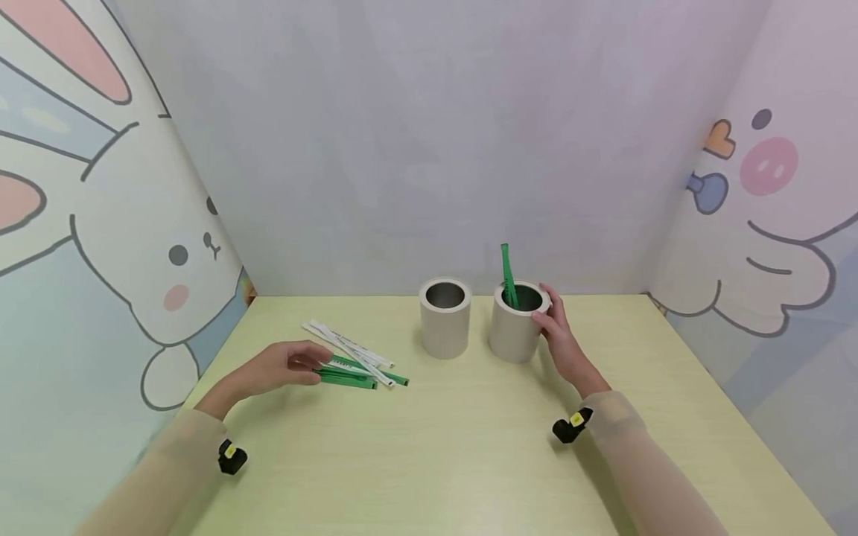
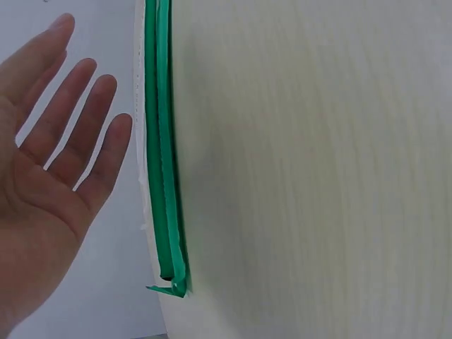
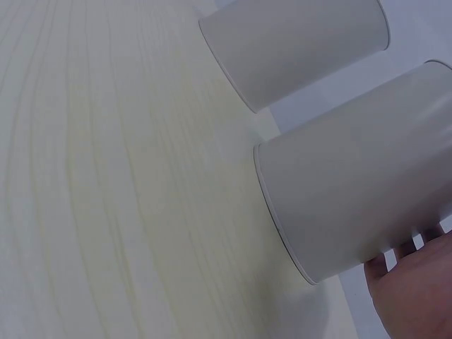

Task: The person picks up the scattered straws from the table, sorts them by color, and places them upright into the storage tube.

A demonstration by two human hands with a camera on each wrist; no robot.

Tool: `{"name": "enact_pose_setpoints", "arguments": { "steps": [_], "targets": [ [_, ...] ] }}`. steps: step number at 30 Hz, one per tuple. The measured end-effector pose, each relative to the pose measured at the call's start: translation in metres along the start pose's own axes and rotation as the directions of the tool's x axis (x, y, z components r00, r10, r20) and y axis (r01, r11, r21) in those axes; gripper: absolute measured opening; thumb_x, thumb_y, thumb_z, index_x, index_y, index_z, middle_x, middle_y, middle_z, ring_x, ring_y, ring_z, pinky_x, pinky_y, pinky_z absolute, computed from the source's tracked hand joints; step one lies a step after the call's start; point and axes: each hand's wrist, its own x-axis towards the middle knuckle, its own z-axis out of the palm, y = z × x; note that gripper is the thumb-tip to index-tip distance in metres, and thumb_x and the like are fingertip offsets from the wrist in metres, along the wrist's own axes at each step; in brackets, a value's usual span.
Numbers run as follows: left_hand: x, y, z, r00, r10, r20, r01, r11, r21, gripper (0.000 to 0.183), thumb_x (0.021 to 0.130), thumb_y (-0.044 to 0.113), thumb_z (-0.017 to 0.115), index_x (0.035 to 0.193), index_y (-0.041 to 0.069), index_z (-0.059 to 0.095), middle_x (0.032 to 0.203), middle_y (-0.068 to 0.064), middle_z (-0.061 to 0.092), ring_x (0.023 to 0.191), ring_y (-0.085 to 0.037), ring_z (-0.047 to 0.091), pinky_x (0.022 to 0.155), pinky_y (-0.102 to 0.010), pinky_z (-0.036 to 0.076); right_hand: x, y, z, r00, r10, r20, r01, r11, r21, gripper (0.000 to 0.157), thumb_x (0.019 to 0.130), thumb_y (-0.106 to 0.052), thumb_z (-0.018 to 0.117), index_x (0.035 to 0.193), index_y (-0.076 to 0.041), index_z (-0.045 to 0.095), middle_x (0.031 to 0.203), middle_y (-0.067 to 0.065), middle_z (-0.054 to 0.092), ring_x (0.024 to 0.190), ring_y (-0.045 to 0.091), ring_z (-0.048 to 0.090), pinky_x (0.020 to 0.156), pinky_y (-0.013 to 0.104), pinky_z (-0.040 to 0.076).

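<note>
- left hand (image 1: pixel 284 365): fingers spread wide, next to green sticks (image 1: pixel 345 380) and white sticks (image 1: pixel 351 349), toward desk (image 1: pixel 436 461) left edge
- right hand (image 1: pixel 566 350): grips right cup (image 1: pixel 515 339) near back edge, green stick (image 1: pixel 506 268) leaning inside
- left cup (image 1: pixel 445 329): just beside it

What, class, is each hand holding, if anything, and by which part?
The right hand holds the right cup by the upper right of its outside; the left hand holds nothing.
</note>
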Motion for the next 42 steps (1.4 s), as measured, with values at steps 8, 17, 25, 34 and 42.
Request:
{"name": "enact_pose_setpoints", "arguments": {
  "steps": [8, 17, 25, 34, 42],
  "targets": [
    [0.000, -0.015, 0.001, 0.999, -0.017, 0.034, 0.014, 0.998, 0.069, 0.040, 0.098, 0.019, 0.079, 0.136, 0.010, 0.070, 0.133, -0.009, 0.072, 0.123, -0.033, 0.068, 0.099, -0.030, 0.057, 0.001, 0.001, 0.001, 1.000, -0.007, -0.003, 0.007, 1.000, 0.000, 0.065, 0.114, -0.027, 0.039, 0.170, -0.027, 0.006, 0.173, 0.015, 0.017, 0.160, 0.031, 0.010, 0.128, 0.064, 0.005],
    [0.003, -0.018, 0.001, 1.000, 0.018, 0.012, -0.020, 0.977, 0.212, 0.036, 0.095, 0.021, 0.082, 0.130, 0.012, 0.074, 0.123, -0.003, 0.077, 0.116, -0.024, 0.071, 0.098, -0.040, 0.058, 0.002, 0.001, 0.001, 1.000, -0.011, 0.000, 0.011, 1.000, 0.002, 0.065, 0.114, -0.025, 0.039, 0.170, -0.027, 0.006, 0.173, 0.016, 0.017, 0.160, 0.031, 0.011, 0.128, 0.064, 0.006],
    [0.002, -0.021, -0.001, 1.000, 0.005, -0.026, 0.003, 0.953, 0.303, 0.029, 0.095, 0.017, 0.082, 0.123, 0.016, 0.077, 0.119, 0.003, 0.078, 0.114, -0.021, 0.071, 0.099, -0.043, 0.058, 0.002, 0.002, 0.000, 1.000, -0.013, 0.003, 0.013, 1.000, 0.007, 0.065, 0.113, -0.024, 0.039, 0.170, -0.027, 0.006, 0.172, 0.016, 0.019, 0.160, 0.030, 0.013, 0.128, 0.062, 0.006],
    [0.003, -0.021, 0.000, 1.000, -0.001, -0.013, 0.004, 0.971, 0.239, 0.022, 0.096, 0.006, 0.079, 0.117, 0.011, 0.078, 0.113, -0.003, 0.077, 0.098, -0.015, 0.069, 0.083, -0.026, 0.058, 0.001, 0.003, -0.001, 1.000, -0.013, -0.004, 0.013, 1.000, 0.005, 0.066, 0.113, -0.025, 0.039, 0.170, -0.027, 0.006, 0.172, 0.016, 0.020, 0.160, 0.030, 0.013, 0.128, 0.062, 0.006],
    [0.003, -0.024, 0.000, 1.000, 0.026, 0.001, -0.025, 0.965, 0.262, 0.016, 0.096, 0.007, 0.079, 0.110, 0.017, 0.080, 0.108, 0.002, 0.077, 0.092, -0.008, 0.066, 0.079, -0.024, 0.057, 0.000, 0.003, -0.001, 1.000, -0.012, -0.005, 0.012, 1.000, 0.004, 0.066, 0.112, -0.025, 0.039, 0.170, -0.026, 0.006, 0.172, 0.015, 0.020, 0.160, 0.030, 0.012, 0.128, 0.062, 0.006]
  ]
}}
